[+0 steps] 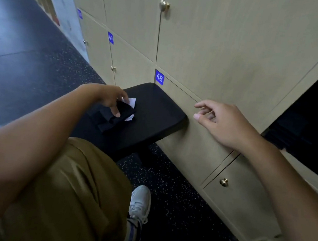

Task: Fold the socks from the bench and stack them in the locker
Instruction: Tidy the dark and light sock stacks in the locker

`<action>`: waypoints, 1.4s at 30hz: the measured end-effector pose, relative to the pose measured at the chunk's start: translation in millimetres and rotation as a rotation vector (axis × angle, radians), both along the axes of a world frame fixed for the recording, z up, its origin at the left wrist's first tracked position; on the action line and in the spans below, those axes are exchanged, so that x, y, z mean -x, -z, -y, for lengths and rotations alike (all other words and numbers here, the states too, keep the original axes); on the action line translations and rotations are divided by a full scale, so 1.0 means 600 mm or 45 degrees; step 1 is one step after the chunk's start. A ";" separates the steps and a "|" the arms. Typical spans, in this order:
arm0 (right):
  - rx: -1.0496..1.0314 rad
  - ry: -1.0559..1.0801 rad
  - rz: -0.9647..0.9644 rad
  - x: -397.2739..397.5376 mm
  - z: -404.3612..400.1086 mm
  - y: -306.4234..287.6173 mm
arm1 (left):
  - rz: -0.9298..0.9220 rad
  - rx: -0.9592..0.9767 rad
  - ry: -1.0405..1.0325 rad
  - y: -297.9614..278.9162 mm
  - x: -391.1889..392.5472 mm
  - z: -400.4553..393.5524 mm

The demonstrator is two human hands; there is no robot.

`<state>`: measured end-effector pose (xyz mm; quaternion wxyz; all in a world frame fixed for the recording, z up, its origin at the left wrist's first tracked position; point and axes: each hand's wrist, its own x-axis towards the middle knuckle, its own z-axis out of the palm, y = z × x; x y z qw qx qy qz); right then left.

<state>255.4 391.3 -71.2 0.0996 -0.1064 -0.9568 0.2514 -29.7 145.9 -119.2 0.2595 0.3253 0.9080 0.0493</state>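
Socks [112, 118], dark ones, sit bunched in a small heap on the black counter [155, 108] just left of centre frame, with a scrap of white, paper or a tag, I can't tell which, peeking out at the heap's upper right edge. My left hand [110, 99] is down on that heap, fingers curled over the top of the fabric and pressing into it; whether I've actually pinched a sock or am only touching it, I can't say from here. My right hand [220, 121] floats at centre right, in front of the pale locker doors [209, 66], fingers loosely spread and carrying nothing.

This stuff looks soft and limp, and I judge it very light: it'll sag and flop the moment it leaves the counter, no stiffness to hold a fold by itself. Not slippery, not fragile. Best bet, I reckon, is to find one sock's cuff or toe end and take it between thumb and fingers, so it hangs straight and separates from the rest, rather than grabbing the middle of the clump.

Far right of frame, a dark opening [313, 118] in the locker wall looks like the open locker, well apart from the heap.
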 end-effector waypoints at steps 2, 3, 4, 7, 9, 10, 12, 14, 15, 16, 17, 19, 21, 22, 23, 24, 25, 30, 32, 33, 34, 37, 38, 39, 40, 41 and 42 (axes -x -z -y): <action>0.008 0.002 0.018 0.002 -0.002 0.005 | 0.014 -0.024 -0.015 0.008 0.008 0.003; 0.018 0.006 0.023 0.003 -0.003 0.008 | 0.008 -0.041 -0.022 0.011 0.009 0.003; 0.023 0.008 0.031 0.003 -0.006 0.010 | -0.008 -0.044 -0.020 0.012 0.008 0.002; 0.031 0.017 0.050 0.003 -0.011 0.014 | -0.097 0.010 0.001 0.012 0.007 0.002; 0.038 0.021 0.054 0.002 -0.012 0.015 | -0.132 0.058 -0.001 0.008 0.003 0.001; 0.042 0.024 0.054 0.001 -0.013 0.015 | -0.144 0.052 0.005 0.007 0.002 0.000; 0.048 0.030 0.056 -0.001 -0.014 0.015 | -0.162 -0.014 0.020 0.005 -0.001 -0.004; 0.054 0.033 0.063 -0.003 -0.014 0.015 | -0.144 -0.106 0.052 0.001 -0.003 -0.006; 0.056 0.034 0.064 -0.003 -0.014 0.014 | -0.117 -0.152 0.070 -0.004 -0.004 -0.006; 0.056 0.034 0.065 -0.005 -0.014 0.012 | -0.094 -0.191 0.081 -0.012 -0.006 -0.006; 0.055 0.035 0.066 -0.006 -0.014 0.011 | -0.080 -0.224 0.080 -0.021 -0.009 -0.006; 0.055 0.039 0.069 -0.008 -0.015 0.010 | -0.070 -0.290 0.069 -0.043 -0.022 -0.010; 0.059 0.041 0.074 -0.010 -0.014 0.008 | -0.010 -0.393 0.054 -0.064 -0.043 -0.017; 0.065 0.041 0.075 -0.011 -0.014 0.007 | 0.034 -0.461 0.048 -0.073 -0.055 -0.021; 0.072 0.042 0.076 -0.012 -0.013 0.006 | 0.074 -0.525 0.047 -0.080 -0.066 -0.026; 0.079 0.043 0.076 -0.013 -0.011 0.005 | 0.107 -0.580 0.055 -0.087 -0.079 -0.031; 0.089 0.043 0.076 -0.015 -0.009 0.003 | 0.131 -0.636 0.068 -0.093 -0.090 -0.036; 0.322 0.010 0.068 -0.028 0.000 -0.006 | 0.283 -0.920 0.113 -0.102 -0.135 -0.070; 0.492 -0.008 0.052 -0.037 0.001 -0.020 | 0.360 -1.022 0.124 -0.106 -0.151 -0.090; 0.562 -0.005 0.040 -0.043 0.001 -0.028 | 0.398 -1.087 0.110 -0.110 -0.159 -0.101; 0.625 0.007 0.029 -0.049 0.001 -0.034 | 0.430 -1.147 0.094 -0.116 -0.171 -0.110; 0.775 0.076 0.000 -0.066 0.001 -0.045 | 0.501 -1.265 0.086 -0.127 -0.198 -0.135; 0.804 0.105 -0.012 -0.071 0.000 -0.046 | 0.524 -1.296 0.090 -0.131 -0.207 -0.140; 0.823 0.138 -0.025 -0.076 -0.001 -0.046 | 0.567 -1.337 0.081 -0.134 -0.215 -0.147; 0.844 0.171 -0.037 -0.081 -0.003 -0.046 | 0.616 -1.379 0.061 -0.135 -0.220 -0.154; 0.875 0.200 -0.045 -0.087 -0.004 -0.047 | 0.658 -1.418 0.038 -0.136 -0.226 -0.162; 0.912 0.216 -0.042 -0.093 -0.005 -0.049 | 0.690 -1.459 0.022 -0.139 -0.234 -0.170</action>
